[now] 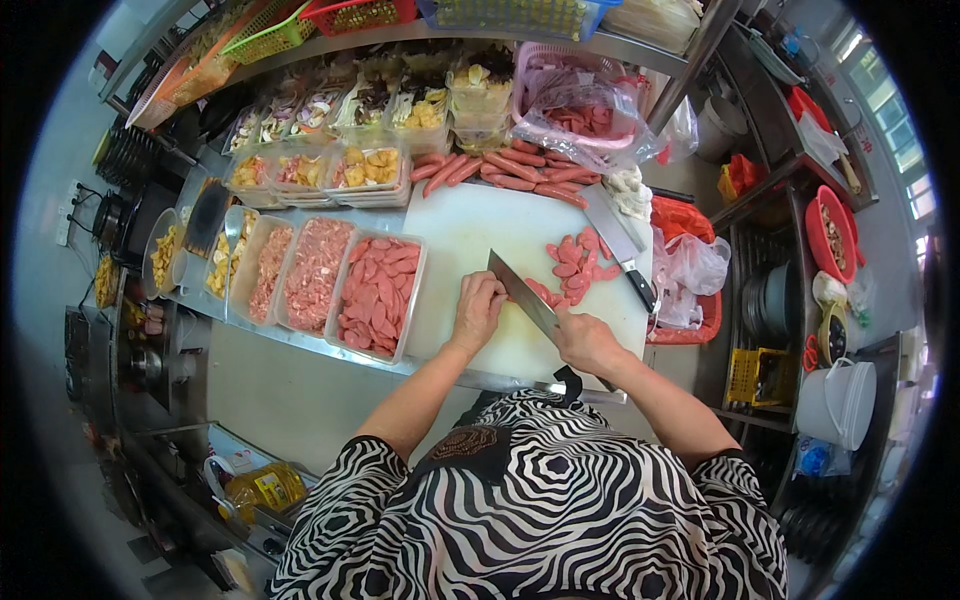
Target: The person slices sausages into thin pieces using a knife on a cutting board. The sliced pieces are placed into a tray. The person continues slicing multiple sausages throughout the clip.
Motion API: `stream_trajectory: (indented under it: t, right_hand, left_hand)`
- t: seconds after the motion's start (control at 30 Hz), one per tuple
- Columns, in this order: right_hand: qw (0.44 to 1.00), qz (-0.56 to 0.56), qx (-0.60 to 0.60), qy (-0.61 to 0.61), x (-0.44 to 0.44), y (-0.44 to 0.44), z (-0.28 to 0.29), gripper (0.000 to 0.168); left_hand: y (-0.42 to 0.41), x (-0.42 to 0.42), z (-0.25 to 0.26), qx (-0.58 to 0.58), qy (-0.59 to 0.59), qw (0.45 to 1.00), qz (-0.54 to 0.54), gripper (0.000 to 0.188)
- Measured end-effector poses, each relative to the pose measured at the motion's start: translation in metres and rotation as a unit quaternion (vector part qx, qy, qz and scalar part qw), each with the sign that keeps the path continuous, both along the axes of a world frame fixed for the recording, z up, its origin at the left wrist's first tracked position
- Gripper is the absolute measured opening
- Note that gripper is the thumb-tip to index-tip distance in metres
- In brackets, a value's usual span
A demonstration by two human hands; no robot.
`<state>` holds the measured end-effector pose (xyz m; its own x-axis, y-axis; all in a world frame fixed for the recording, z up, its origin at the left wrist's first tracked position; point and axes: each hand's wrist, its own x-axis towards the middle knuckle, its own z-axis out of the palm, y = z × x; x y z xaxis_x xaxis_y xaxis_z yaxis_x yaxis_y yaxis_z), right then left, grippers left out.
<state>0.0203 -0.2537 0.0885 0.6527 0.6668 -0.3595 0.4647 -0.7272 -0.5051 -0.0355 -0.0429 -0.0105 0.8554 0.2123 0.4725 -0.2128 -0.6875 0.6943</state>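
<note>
On the white cutting board (450,225), my right hand (589,341) grips a cleaver (525,296), its blade slanting up and left. My left hand (478,307) is bent at the left of the blade, fingertips down near the board; a small piece of sausage seems to lie under them, mostly hidden. Sliced sausage (574,262) lies in a loose pile right of the blade. A second cleaver (611,225) with a black handle rests along the board's right edge. Whole sausages (514,169) are heaped at the board's far edge. A tub of sausage slices (379,292) stands at the board's left.
Tubs of minced meat (319,270) stand further left. Behind are stacked containers of mixed food (364,169) and a pink basket (525,82) with a plastic bag. A red bin (686,334) holding bags stands right of the board. A metal shelf (450,31) with baskets crosses above.
</note>
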Motion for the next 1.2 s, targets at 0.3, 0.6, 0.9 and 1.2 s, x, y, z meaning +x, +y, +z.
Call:
stream_trajectory:
  t: [0.3,0.6,0.9,1.2]
  right_hand:
    - [0.992,-0.031,0.104,-0.066,0.001,0.031,-0.041,0.024]
    - [0.999,0.005,0.023,-0.049,0.0,-0.007,0.002,0.029]
    - [0.996,-0.021,0.069,-0.044,-0.004,0.036,-0.038,0.029]
    - [0.998,-0.032,0.045,0.014,0.011,-0.01,-0.027,0.036]
  left_hand:
    - [0.01,0.001,-0.004,-0.029,0.019,0.999,0.014,0.016]
    - [0.012,-0.001,0.0,0.011,-0.02,1.0,-0.01,0.014]
    - [0.015,-0.003,-0.003,-0.038,0.015,0.999,0.02,0.014]
    - [0.014,-0.002,-0.014,-0.029,0.014,0.999,0.012,0.009]
